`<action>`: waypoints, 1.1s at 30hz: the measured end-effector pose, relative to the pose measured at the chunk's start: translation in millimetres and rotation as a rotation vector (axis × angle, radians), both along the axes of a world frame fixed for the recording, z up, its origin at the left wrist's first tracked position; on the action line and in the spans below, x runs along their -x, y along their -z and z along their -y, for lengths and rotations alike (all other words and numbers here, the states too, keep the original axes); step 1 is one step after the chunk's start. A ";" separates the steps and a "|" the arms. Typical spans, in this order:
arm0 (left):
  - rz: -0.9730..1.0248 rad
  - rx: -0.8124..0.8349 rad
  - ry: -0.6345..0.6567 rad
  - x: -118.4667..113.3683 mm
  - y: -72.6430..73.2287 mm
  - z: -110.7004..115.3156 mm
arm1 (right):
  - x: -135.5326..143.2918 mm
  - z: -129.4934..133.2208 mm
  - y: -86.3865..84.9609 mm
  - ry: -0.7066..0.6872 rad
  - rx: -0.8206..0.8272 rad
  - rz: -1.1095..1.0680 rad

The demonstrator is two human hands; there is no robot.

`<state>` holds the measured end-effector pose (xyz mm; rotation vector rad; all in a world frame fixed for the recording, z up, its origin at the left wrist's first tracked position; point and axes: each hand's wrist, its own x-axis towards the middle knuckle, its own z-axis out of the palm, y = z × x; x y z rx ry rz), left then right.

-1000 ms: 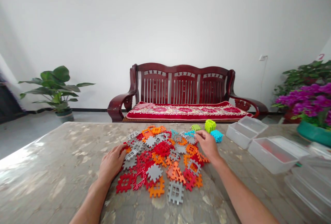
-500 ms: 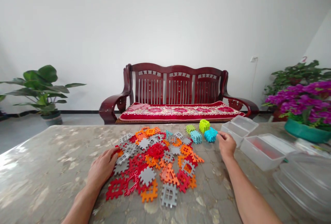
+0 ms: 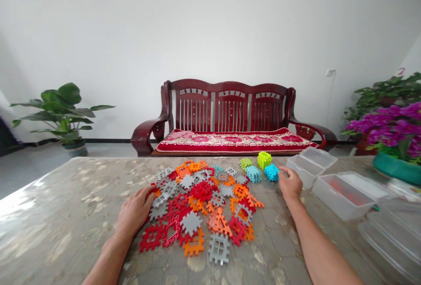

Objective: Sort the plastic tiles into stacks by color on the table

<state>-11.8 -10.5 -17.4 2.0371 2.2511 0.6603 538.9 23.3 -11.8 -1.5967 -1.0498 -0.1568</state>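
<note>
My left hand (image 3: 136, 208) lies flat at the left side of a loose heap of interlocking plastic tiles, its fingertips touching the edge of the heap and holding nothing. The heap mixes red tiles (image 3: 151, 237), grey tiles (image 3: 190, 222) and orange tiles (image 3: 194, 243), some solid, some with window cut-outs. At the far right of the heap, my right hand (image 3: 291, 185) is loosely open beside a bright blue tile stack (image 3: 271, 172), with nothing visible in its fingers. A light blue stack (image 3: 253, 174), a yellow-green stack (image 3: 264, 159) and a green stack (image 3: 246, 163) stand close by.
Clear plastic boxes (image 3: 344, 199) stand on the right of the patterned table (image 3: 66, 215), one with something red inside. Clear lids (image 3: 394, 232) lie nearer me. A teal flower pot (image 3: 396, 167) is at the right edge. Beyond the table is a wooden bench (image 3: 230, 109).
The bright blue stack looks narrower and more even, and my right fingers have come slightly away from it. My left hand stays by the heap; the whole view has shifted slightly.
</note>
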 end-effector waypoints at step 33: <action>0.056 -0.011 0.008 -11.0 -8.3 9.7 | 240.1 -73.1 -41.5 -0.394 0.825 0.705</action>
